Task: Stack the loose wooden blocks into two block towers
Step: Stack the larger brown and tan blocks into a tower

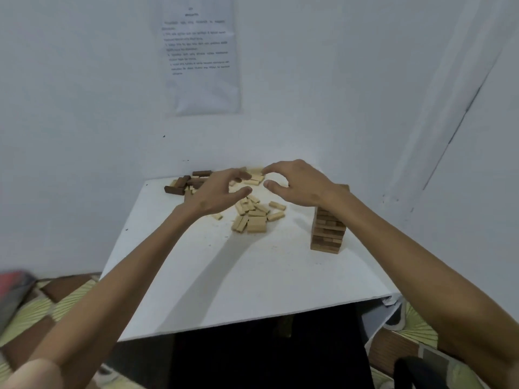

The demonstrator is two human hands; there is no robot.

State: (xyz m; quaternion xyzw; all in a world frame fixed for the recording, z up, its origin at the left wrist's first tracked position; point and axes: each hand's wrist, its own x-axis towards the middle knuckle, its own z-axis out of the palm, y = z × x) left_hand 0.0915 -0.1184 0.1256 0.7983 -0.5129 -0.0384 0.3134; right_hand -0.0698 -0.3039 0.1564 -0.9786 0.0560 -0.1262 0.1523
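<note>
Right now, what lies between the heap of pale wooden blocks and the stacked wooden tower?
Nothing: the head view shows bare white tabletop between the pale wooden block heap and the wooden tower.

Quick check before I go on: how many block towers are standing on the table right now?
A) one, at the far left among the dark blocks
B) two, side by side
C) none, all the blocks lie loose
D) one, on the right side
D: a single tower stands on the right side of the table, while the light blocks in the middle and the dark blocks at the far left lie loose.
</note>
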